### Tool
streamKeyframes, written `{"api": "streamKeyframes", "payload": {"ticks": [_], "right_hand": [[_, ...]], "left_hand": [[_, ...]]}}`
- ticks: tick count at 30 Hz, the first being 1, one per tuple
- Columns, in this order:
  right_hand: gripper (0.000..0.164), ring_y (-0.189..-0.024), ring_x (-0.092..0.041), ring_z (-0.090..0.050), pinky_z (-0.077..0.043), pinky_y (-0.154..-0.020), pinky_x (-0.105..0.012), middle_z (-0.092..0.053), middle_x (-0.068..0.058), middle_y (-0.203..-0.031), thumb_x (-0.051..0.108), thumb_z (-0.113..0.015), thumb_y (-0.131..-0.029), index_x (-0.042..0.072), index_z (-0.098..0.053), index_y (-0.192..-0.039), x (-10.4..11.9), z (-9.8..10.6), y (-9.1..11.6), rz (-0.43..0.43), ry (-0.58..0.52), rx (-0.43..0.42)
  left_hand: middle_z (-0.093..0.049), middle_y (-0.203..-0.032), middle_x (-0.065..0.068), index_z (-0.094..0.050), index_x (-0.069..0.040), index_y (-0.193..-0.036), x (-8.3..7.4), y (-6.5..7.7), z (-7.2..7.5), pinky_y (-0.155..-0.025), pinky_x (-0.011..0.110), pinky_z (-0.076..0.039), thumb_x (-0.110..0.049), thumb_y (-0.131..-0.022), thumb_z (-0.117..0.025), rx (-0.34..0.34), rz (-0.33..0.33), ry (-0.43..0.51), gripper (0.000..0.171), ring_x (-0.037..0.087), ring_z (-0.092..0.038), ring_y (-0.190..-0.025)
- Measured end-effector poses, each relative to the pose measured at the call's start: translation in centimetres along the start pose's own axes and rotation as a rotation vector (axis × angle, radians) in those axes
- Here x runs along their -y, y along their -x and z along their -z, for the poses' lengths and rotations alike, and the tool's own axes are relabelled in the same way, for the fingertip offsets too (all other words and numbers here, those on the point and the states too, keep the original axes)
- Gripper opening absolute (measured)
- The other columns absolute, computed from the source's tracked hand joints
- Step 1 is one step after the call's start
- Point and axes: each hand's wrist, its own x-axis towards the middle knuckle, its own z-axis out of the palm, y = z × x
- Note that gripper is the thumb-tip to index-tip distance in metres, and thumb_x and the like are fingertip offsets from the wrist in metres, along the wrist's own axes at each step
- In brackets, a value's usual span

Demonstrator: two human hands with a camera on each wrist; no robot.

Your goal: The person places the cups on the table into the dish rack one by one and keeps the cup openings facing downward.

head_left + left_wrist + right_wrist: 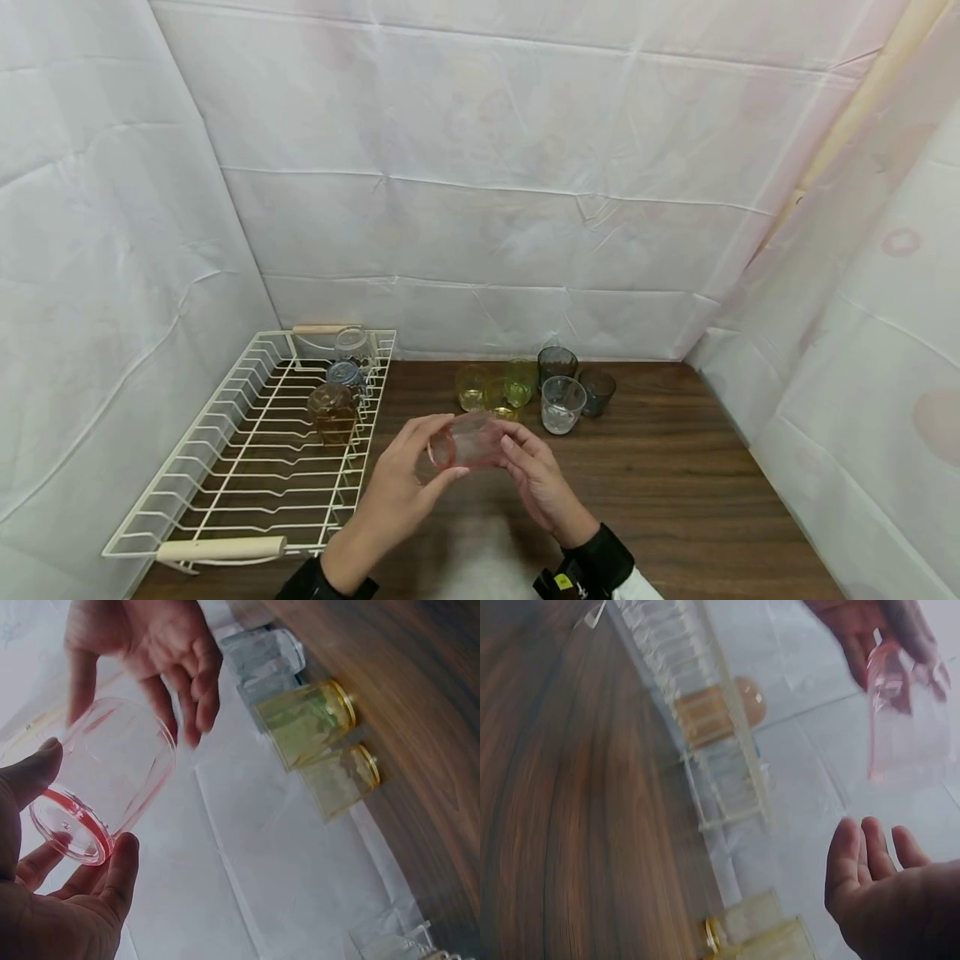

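A see-through pink glass [472, 440] is held on its side above the table. My left hand [401, 483] grips it around the thick base, with the thumb on one side and fingertips on the other. At the opposite end, my right hand [542, 483] is close to the glass's rim and overlaps it in the head view. In the right wrist view, the fingers [844, 851] of that hand are loosely bent and stand apart from the pink glass [911, 742].
A cream wire dish rack [221, 548] on the left carries an amber glass [332, 412], a blue glass [345, 375] and a clear glass [352, 343]. Behind my hands, several glasses are grouped on the wooden table [675, 475], including a green glass [520, 382] and a clear tumbler [562, 404].
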Motion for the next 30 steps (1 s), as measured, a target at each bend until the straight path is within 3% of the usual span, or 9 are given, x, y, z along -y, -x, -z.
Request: {"api": "streamKeyframes", "payload": {"ticks": [5,10,16,21,26,30], "right_hand": [[0.046,-0.118,-0.01,-0.066,-0.055,-0.1,-0.027,-0.07,-0.001,-0.131,0.02,-0.059,-0.11,-0.008,-0.051,-0.146,-0.6,0.8,-0.7,0.044,0.064,-0.162],[0.041,-0.11,-0.008,-0.067,-0.057,-0.095,-0.023,-0.072,-0.006,-0.126,0.013,-0.065,-0.105,-0.009,-0.056,-0.14,-0.8,2.0,-1.3,0.106,0.13,-0.296],[0.04,-0.106,-0.005,-0.067,-0.056,-0.094,-0.02,-0.071,-0.007,-0.123,0.011,-0.071,-0.102,-0.009,-0.061,-0.135,-1.0,4.0,-1.8,0.153,0.252,-0.431],[0.034,-0.107,-0.004,-0.066,-0.054,-0.09,-0.016,-0.072,-0.005,-0.119,0.01,-0.071,-0.103,-0.009,-0.065,-0.13,-0.9,5.9,-2.0,0.199,0.328,-0.512],[0.031,-0.103,-0.002,-0.064,-0.054,-0.086,-0.016,-0.071,0.005,-0.112,0.01,-0.071,-0.103,-0.007,-0.065,-0.129,-0.3,7.5,-2.3,0.209,0.314,-0.561],[0.035,-0.101,-0.003,-0.062,-0.052,-0.084,-0.017,-0.07,0.014,-0.107,0.012,-0.071,-0.103,-0.007,-0.064,-0.131,0.2,8.0,-2.4,0.187,0.279,-0.588]], "left_hand": [[-0.071,-0.128,0.003,-0.062,-0.017,-0.144,0.6,0.2,1.0,-0.086,0.039,-0.062,-0.023,-0.077,-0.097,-0.041,-0.002,-0.048,0.075,0.017,-0.072,-0.11],[-0.073,-0.122,0.006,-0.064,-0.01,-0.14,1.3,0.4,2.1,-0.086,0.04,-0.061,-0.021,-0.074,-0.098,-0.106,-0.022,-0.081,0.075,0.019,-0.071,-0.106],[-0.074,-0.121,0.009,-0.066,-0.004,-0.137,2.0,0.8,3.2,-0.09,0.028,-0.052,-0.016,-0.071,-0.1,-0.172,-0.018,-0.118,0.076,0.022,-0.067,-0.108],[-0.074,-0.12,0.01,-0.066,-0.003,-0.137,2.6,0.8,4.4,-0.09,0.021,-0.045,-0.013,-0.07,-0.099,-0.211,-0.019,-0.125,0.075,0.021,-0.063,-0.106],[-0.073,-0.117,0.009,-0.067,-0.002,-0.135,3.3,1.1,6.1,-0.086,0.02,-0.043,-0.01,-0.07,-0.098,-0.241,0.006,-0.154,0.073,0.019,-0.06,-0.101],[-0.073,-0.116,0.014,-0.066,0.001,-0.134,4.2,1.4,7.5,-0.088,0.023,-0.043,-0.007,-0.069,-0.098,-0.257,0.041,-0.193,0.073,0.025,-0.062,-0.104]]}}
